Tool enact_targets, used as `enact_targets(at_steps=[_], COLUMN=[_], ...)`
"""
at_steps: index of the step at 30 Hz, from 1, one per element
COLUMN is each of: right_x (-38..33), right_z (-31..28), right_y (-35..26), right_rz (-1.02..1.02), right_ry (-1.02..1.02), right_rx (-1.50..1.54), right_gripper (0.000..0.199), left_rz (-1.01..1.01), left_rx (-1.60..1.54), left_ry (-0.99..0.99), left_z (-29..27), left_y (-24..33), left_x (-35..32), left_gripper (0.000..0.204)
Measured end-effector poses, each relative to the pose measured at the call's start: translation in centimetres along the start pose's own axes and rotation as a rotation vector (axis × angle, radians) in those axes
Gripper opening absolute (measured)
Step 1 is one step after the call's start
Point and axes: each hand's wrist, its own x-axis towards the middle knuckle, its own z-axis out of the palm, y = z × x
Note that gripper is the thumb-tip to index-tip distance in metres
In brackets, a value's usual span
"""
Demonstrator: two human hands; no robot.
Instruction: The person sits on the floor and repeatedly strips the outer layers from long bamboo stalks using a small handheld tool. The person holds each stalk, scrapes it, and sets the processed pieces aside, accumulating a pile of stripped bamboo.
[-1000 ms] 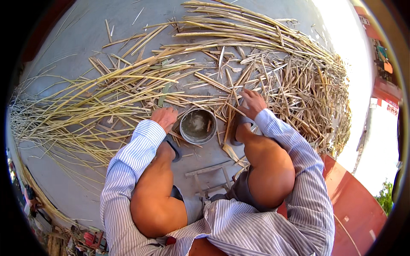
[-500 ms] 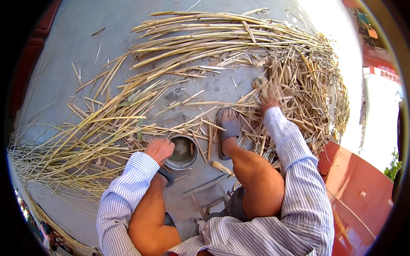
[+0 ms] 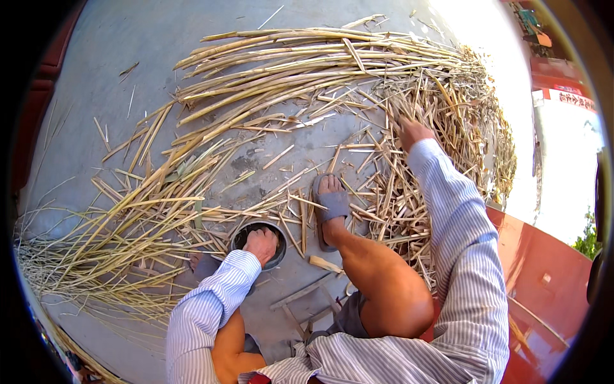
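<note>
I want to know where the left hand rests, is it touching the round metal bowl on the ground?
Touching. The head view shows the left hand lying on the near rim of the round metal bowl, covering part of it.

Long striped shirt sleeves, blue on white, cover both arms down to buttoned cuffs at the left hand (image 3: 262, 242) and right hand (image 3: 413, 132). Grey shorts, bare knees, grey slipper (image 3: 331, 208).

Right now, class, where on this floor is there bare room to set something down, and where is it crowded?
Bare floor lies beyond the long stalks, far left. Crowded: the cut pieces around the right hand, and the bowl under the left hand.
</note>
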Motion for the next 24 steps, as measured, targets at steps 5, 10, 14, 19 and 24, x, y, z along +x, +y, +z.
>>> enact_targets(at_steps=[5, 10, 14, 19, 24], right_x=[7.5, 11.0, 10.5, 11.2, 8.1], right_z=[-2.3, -1.7, -2.1, -3.3, -0.8], right_y=[-13.9, -21.0, -21.4, -21.2, -18.4], right_rz=[-0.377, -0.326, -0.291, -0.250, -0.062], right_ry=[0.409, 0.355, 0.377, 0.265, 0.290], right_rx=[0.675, 0.766, 0.750, 0.687, 0.924], right_gripper=[0.045, 0.055, 0.052, 0.048, 0.043], left_rz=[0.084, 0.169, 0.163, 0.265, 0.129], left_rx=[-0.150, -0.156, -0.096, -0.160, -0.170], left_ry=[-0.262, 0.067, 0.476, 0.425, 0.496], left_z=[3.5, -3.1, -7.2, -8.9, -14.0], left_y=[-1.3, -1.8, -1.4, -1.9, -5.2], left_x=[0.8, -1.3, -1.3, -1.7, -2.7], left_gripper=[0.014, 0.017, 0.010, 0.008, 0.010])
